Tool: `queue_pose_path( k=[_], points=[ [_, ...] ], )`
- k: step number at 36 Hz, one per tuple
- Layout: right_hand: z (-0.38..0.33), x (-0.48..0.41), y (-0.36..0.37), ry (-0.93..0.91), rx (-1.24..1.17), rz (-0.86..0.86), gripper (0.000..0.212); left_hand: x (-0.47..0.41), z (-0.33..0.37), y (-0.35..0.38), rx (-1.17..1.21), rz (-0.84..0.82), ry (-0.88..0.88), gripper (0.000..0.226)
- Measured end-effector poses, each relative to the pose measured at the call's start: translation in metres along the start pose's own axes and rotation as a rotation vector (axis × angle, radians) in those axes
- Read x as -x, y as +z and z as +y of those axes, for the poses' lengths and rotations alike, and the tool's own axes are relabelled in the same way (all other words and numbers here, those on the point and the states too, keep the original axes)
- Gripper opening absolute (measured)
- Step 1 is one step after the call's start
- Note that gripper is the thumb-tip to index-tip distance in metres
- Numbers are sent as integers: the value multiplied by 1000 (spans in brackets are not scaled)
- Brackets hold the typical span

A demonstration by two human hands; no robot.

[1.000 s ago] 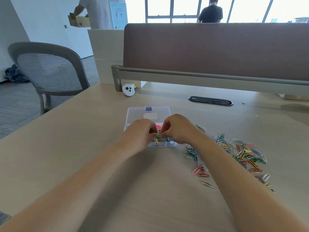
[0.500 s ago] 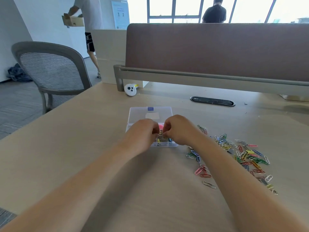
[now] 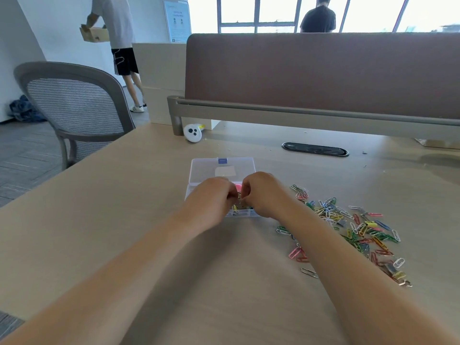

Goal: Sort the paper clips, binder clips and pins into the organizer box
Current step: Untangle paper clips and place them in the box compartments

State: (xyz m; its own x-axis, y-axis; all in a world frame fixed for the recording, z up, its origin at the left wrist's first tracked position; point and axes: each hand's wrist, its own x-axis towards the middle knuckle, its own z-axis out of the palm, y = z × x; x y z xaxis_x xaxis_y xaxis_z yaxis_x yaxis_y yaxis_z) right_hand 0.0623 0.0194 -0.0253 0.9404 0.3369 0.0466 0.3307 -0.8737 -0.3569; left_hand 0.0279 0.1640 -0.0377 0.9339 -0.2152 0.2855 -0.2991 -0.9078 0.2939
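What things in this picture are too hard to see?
- Head view: the tiny metal piece pinched between left hand and right hand is too small to name.
- Head view: organizer box compartments, mostly hidden behind both hands.
- Head view: any pins among the paper clips, too small to tell.

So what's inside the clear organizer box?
A pink item and a few coloured clips show in the clear plastic organizer box. The left hand and right hand, pinching a small metallic item, cover the rest.
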Motion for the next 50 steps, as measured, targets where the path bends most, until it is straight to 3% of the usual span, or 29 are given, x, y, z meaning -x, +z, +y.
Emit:
queue_pose_path(
  k=[6,13,25,31,36,45,50],
  points=[
    [3,2,-12,-16,-31,-18,12,0,11,-5,24,-1,-15,23],
    [27,26,-52,9,-76,89,6,-4,40,-6,111,8,4,16],
    [116,119,-99,296,-16,123,16,-9,148,22,267,-37,225,17],
    [156,139,-103,404,-96,149,15,-14,185,44,296,-58,283,16],
    [180,134,-91,453,-73,126,15,-19,197,55,281,-46,319,20],
    [186,109,-75,484,55,101,48,-33,192,71,242,-65,290,21],
    [182,97,-68,536,154,42,37,-36,188,72,243,-90,292,17]
  ],
)
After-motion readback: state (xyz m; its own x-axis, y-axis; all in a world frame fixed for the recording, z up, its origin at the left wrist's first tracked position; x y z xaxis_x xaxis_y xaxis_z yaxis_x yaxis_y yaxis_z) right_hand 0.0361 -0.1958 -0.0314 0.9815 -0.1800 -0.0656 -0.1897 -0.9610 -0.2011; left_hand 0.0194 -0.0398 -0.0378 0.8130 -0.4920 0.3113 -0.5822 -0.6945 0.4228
